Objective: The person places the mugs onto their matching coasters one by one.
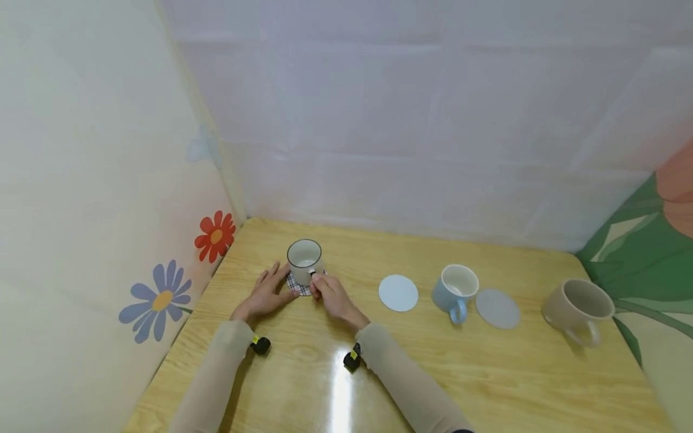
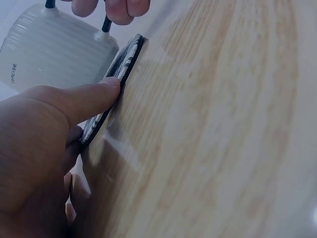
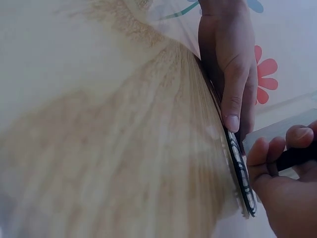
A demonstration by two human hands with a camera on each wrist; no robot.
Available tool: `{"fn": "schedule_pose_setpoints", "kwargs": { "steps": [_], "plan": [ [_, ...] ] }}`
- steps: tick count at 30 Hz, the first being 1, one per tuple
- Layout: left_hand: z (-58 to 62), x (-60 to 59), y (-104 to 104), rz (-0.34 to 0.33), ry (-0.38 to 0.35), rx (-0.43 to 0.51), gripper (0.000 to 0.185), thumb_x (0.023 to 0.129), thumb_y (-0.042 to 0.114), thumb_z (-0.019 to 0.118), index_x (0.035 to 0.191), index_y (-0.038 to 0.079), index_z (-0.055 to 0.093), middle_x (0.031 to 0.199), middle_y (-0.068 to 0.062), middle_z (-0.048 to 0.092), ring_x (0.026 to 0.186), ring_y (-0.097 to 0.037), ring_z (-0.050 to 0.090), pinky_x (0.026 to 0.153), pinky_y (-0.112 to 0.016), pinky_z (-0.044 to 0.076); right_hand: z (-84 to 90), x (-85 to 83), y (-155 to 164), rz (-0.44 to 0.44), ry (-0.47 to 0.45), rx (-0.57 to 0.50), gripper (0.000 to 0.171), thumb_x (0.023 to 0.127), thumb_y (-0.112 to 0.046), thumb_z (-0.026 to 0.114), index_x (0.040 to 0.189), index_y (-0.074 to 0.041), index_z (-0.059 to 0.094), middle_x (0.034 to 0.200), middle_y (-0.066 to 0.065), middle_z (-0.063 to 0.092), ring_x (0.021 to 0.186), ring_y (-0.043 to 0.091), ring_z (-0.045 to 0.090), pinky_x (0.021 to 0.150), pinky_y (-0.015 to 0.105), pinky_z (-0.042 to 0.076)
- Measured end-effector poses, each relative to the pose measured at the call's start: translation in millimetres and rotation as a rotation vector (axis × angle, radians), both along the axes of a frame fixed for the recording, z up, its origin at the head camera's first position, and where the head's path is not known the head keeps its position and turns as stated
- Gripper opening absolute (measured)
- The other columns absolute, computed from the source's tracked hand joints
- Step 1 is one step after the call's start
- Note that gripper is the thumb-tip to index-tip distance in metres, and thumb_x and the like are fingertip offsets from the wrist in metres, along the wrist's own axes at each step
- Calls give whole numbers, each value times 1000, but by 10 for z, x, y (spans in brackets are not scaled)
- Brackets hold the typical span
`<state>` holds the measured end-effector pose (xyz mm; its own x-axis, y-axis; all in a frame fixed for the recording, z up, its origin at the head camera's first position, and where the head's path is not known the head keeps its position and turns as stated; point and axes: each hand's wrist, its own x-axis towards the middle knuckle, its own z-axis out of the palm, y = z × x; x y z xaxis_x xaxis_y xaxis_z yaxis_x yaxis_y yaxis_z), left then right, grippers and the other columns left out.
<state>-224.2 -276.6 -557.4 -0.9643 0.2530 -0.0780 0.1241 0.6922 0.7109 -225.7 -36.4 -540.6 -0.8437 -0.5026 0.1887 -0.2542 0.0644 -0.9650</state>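
A white enamel-style mug (image 1: pixel 304 258) with a dark rim stands over a round plaid coaster (image 1: pixel 300 288) at the left part of the table. My right hand (image 1: pixel 332 297) grips its dark handle, fingers curled round it, as the right wrist view also shows. Low on the table, my left hand (image 1: pixel 266 296) lies with fingers extended beside the coaster. In the left wrist view its thumb (image 2: pixel 94 99) touches the coaster's edge (image 2: pixel 131 57), and lettering shows on the mug's side (image 2: pixel 54 54). The mug's base overlaps the coaster there.
To the right lie a white round coaster (image 1: pixel 398 293) and a grey one (image 1: pixel 498 308). Between them stands a light blue mug (image 1: pixel 453 291); a beige mug (image 1: pixel 576 310) is at the far right. Cloth walls with printed flowers (image 1: pixel 162 300) border the wooden table (image 1: pixel 303 373).
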Motion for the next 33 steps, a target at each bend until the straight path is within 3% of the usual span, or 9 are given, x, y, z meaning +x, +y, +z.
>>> {"fn": "schedule_pose_setpoints", "kwargs": {
  "steps": [4,11,19,33],
  "plan": [
    [-10,-2,1,4,4,-8,92,99,54,72,171,21,27,176,-24,22,165,-48,2,129,-72,-3,-17,8,-22,-3,-13,-6,46,116,-17,33,88,12,56,78,26,53,72,28,54,68,22,47],
    [18,-25,-7,27,-45,-42,92,100,45,74,172,20,23,178,-19,19,167,-42,0,132,-65,-5,-21,17,-42,2,-15,-20,47,116,-16,33,89,14,56,78,29,53,71,35,54,67,26,49],
    [15,-19,1,32,-64,-47,90,100,44,73,172,20,24,178,-18,17,167,-42,-1,132,-65,-5,-32,25,-50,-2,-30,-14,44,116,-15,34,89,11,57,77,20,53,70,18,52,65,23,49],
    [-5,-34,-8,33,-76,-56,90,101,46,72,172,19,22,179,-20,14,166,-44,-4,132,-67,-6,-2,40,-64,2,-21,10,43,116,-14,34,88,7,58,77,15,56,70,17,54,68,22,51]
  ]
}}
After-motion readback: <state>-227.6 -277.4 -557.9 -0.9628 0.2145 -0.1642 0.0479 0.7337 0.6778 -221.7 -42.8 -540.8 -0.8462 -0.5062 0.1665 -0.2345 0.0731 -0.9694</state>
